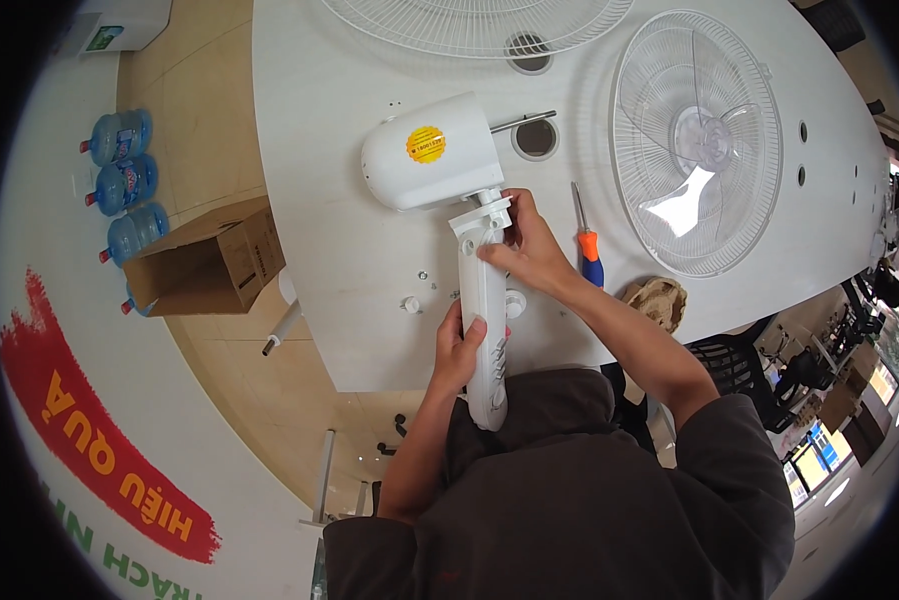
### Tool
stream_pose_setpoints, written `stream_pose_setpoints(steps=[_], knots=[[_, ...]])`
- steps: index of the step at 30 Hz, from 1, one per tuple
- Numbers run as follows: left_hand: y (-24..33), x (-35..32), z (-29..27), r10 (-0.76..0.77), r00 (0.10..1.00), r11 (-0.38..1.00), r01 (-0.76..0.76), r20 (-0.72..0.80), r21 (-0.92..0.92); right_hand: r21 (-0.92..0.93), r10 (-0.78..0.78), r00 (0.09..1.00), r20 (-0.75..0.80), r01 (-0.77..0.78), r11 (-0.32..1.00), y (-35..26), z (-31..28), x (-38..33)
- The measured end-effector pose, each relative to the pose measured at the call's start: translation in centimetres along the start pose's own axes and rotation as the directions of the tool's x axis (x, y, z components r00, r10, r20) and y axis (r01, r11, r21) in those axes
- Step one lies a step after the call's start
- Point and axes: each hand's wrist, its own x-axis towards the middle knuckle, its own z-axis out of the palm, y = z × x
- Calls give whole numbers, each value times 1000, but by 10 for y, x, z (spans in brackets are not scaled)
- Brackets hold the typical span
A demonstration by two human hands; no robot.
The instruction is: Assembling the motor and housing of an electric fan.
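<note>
Long white oval bench (329,200), bearing all parts. On its far right side lies a round white wire fan guard with translucent blades (696,140); a second white wire grille (469,25) lies at the far edge. At centre rests the white plastic fan motor housing with a round yellow sticker (431,152), joined to a white plastic neck column with buttons (484,320) that extends toward me over the bench edge. My left hand (457,350) wraps around the column's lower half; my right hand (529,245) pinches its upper joint just below the housing. An orange-and-blue-handled screwdriver (587,240) lies just beside my right hand.
</note>
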Motion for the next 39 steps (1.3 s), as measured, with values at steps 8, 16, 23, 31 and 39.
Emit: stream_pose_setpoints(steps=[8, 16, 23, 31, 39], knots=[[3, -4, 7, -2, 1000, 1000, 2, -16, -9, 59, -5, 999, -45, 7, 998, 8, 6, -1], [4, -4, 7, -9, 1000, 1000, 9, -13, -14, -40, 18, 999, -32, -19, 999, 0, 3, -1], [10, -6, 10, -17, 1000, 995, 18, 7, -102, -108, -26, 998, -64, 19, 994, 3, 4, -3], [14, -5, 9, -19, 998, 997, 23, 59, -68, -100, 63, 998, -14, -64, 993, -2, 1, -8], [25, 32, -6, -76, 966, 992, 98, 249, -77, 150, 23, 999, -25, -19, 989, -9, 0, -13]])
